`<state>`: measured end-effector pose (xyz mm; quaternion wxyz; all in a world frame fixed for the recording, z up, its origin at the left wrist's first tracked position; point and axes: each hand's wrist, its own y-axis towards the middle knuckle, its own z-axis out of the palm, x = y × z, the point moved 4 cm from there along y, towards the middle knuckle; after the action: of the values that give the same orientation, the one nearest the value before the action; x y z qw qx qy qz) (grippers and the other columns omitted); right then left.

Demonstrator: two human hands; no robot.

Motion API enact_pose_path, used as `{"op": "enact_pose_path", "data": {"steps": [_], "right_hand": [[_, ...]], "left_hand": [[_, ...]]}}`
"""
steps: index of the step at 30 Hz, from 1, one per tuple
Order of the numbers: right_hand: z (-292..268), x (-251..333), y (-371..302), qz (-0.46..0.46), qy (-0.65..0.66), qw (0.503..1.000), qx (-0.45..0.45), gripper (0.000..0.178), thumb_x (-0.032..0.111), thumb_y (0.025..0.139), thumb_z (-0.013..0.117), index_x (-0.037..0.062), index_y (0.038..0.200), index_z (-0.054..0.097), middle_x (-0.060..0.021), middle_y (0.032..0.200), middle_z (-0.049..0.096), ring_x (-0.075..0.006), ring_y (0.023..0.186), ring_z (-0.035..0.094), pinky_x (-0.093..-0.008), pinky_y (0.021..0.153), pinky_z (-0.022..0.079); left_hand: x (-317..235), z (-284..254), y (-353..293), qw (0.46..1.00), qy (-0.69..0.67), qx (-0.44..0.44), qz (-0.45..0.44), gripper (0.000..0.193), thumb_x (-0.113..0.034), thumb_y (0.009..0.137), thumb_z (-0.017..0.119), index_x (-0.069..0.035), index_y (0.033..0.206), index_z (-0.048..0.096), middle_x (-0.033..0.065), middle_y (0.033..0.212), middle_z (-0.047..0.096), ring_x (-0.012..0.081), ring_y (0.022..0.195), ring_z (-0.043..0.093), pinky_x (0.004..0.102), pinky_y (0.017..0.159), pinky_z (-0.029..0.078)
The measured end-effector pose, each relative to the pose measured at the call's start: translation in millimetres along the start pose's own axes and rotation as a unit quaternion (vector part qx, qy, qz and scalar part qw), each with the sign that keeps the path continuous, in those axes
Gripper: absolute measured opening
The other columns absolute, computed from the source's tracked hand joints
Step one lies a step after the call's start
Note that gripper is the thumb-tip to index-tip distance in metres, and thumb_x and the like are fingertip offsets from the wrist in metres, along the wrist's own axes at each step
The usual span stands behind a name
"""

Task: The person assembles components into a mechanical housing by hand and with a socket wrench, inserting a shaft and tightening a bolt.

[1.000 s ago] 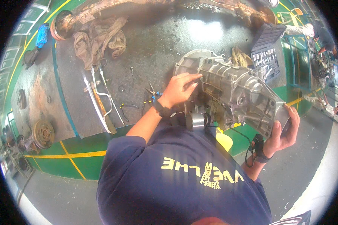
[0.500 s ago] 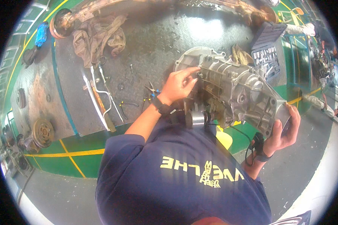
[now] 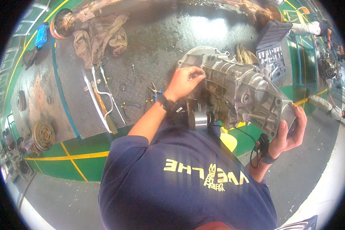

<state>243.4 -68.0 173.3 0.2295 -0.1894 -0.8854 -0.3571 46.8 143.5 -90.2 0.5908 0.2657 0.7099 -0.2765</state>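
Note:
A grey metal gearbox [image 3: 241,80] lies on the work surface in front of me, its wide bell end at the far left and its narrow end toward the right. At its left side my left hand [image 3: 186,82] is pinched closed against the casing, thumb and forefinger together. Something small and metallic seems to show between those fingers, too small to name. My right hand [image 3: 289,136] grips the gearbox's near right end, thumb on the near face and fingers over the outer edge. Below the casing sits a shiny metal cylinder [image 3: 200,120].
Pliers [image 3: 154,88] and long metal bars [image 3: 97,101] lie to the left, below a brown cloth [image 3: 99,40]. An open socket set case [image 3: 272,53] stands at the far right beside a glove [image 3: 246,55]. A round metal part [image 3: 43,135] rests at the left edge. People are at the right.
My left thumb and forefinger, apart before, have come together in a pinch beside the casing. My right hand keeps its grip on the gearbox end.

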Motion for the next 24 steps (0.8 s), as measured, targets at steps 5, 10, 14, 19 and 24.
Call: {"op": "enact_pose_path", "data": {"steps": [5, 10, 14, 19, 24], "right_hand": [[0.1, -0.7, -0.7, -0.001, 0.014, 1.0, -0.012, 0.052, 0.025, 0.084, 0.078, -0.0069, 0.124, 0.067, -0.0199, 0.122, 0.069, -0.0317, 0.117, 0.062, -0.0442, 0.105, 0.047], [-0.2, -2.0, -0.3, 0.0, 0.008, 1.0, -0.009, 0.052, 0.025, 0.084, 0.078, -0.0072, 0.124, 0.067, -0.02, 0.122, 0.069, -0.0321, 0.117, 0.063, -0.0445, 0.106, 0.047], [1.1, -0.4, -0.2, 0.007, 0.02, 1.0, -0.017, 0.053, 0.025, 0.084, 0.078, -0.0073, 0.124, 0.067, -0.0202, 0.122, 0.069, -0.0328, 0.117, 0.063, -0.0451, 0.106, 0.047], [-0.4, -2.6, 0.3, -0.007, 0.009, 1.0, -0.006, 0.053, 0.026, 0.085, 0.078, -0.0072, 0.124, 0.067, -0.0205, 0.122, 0.069, -0.033, 0.117, 0.063, -0.0453, 0.106, 0.047], [0.3, 0.1, -0.5, 0.002, 0.01, 1.0, -0.01, 0.053, 0.027, 0.085, 0.078, -0.007, 0.124, 0.067, -0.0207, 0.122, 0.069, -0.0331, 0.118, 0.062, -0.0454, 0.106, 0.047]], "left_hand": [[-7.3, 1.1, -2.2, 1.0, -0.005, 0.0, -0.021, 0.023, -0.019, 0.095, 0.077, -0.004, 0.111, 0.078, 0.0095, 0.102, 0.08, 0.0149, 0.086, 0.073, 0.0311, 0.076, 0.057], [-6.2, 3.0, -4.8, 0.997, 0.002, -0.042, 0.06, 0.024, -0.018, 0.095, 0.075, -0.006, 0.115, 0.078, 0.0099, 0.098, 0.079, 0.0182, 0.078, 0.071, 0.0329, 0.07, 0.055], [-8.6, 3.1, -7.0, 0.99, 0.061, -0.046, 0.122, 0.023, -0.016, 0.095, 0.074, -0.006, 0.115, 0.078, 0.0111, 0.1, 0.079, 0.0223, 0.078, 0.072, 0.0323, 0.07, 0.056], [-9.4, 2.5, -7.7, 0.99, 0.029, -0.075, 0.116, 0.023, -0.016, 0.094, 0.075, -0.007, 0.114, 0.079, 0.0108, 0.102, 0.079, 0.021, 0.079, 0.073, 0.0321, 0.072, 0.057], [6.5, 3.1, 3.5, 0.998, -0.057, -0.007, -0.013, 0.024, -0.015, 0.093, 0.078, -0.006, 0.114, 0.079, 0.0105, 0.105, 0.08, 0.0155, 0.091, 0.074, 0.0321, 0.083, 0.057]]}}
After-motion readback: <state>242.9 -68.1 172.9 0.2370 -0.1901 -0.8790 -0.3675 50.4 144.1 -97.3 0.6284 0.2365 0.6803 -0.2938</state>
